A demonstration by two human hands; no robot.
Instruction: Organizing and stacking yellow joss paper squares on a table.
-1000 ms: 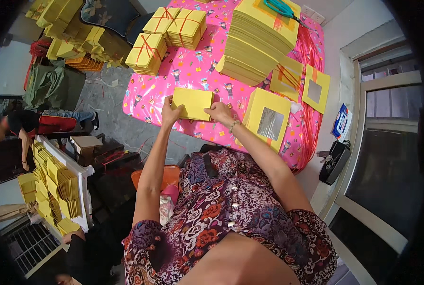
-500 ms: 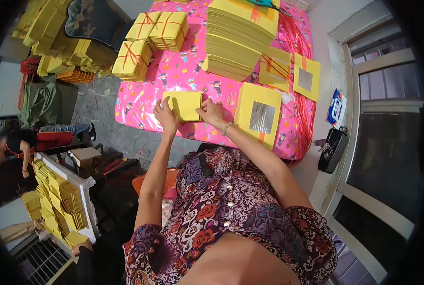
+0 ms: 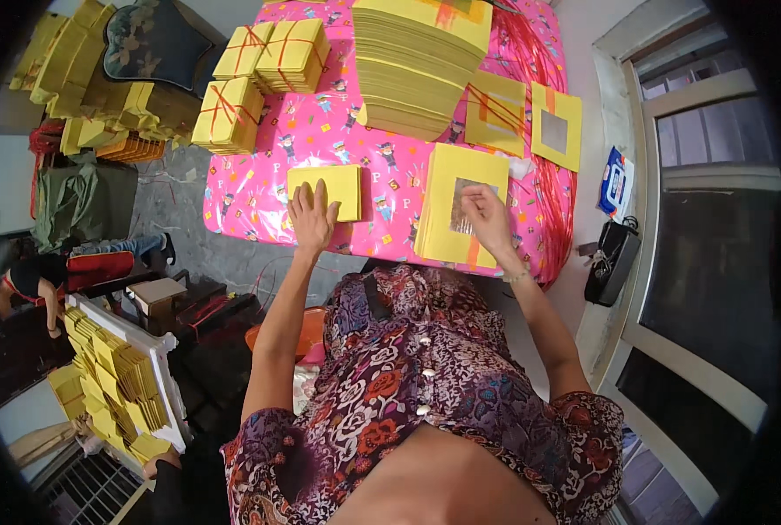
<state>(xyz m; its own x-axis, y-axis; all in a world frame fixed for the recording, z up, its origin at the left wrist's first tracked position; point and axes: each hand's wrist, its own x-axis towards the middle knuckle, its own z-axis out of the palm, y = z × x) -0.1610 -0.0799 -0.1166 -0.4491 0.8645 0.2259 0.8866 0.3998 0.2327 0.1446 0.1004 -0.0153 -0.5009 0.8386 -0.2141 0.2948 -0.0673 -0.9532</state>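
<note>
A small stack of yellow paper sheets [image 3: 348, 191] lies on the pink printed tablecloth [image 3: 268, 179]. My left hand [image 3: 313, 219] rests on the stack's left part, fingers stretched out and apart. My right hand [image 3: 489, 223] is over a larger stack of yellow sheets [image 3: 440, 214], close to the silver rectangle [image 3: 460, 199] on its top sheet. The right fingers are bent and loosely apart, with nothing visible between them.
Bundles of yellow paper tied with red string [image 3: 292, 52] stand at the far left. A tall yellow stack [image 3: 417, 79] rises behind. Red strings [image 3: 544, 201] hang along the right edge. Leftward, another person [image 3: 36, 280] sits near a white board of yellow packets [image 3: 110, 367].
My right hand has let go of the small stack's right edge and moved right, over the larger stack. My left hand has shifted onto the small stack's top.
</note>
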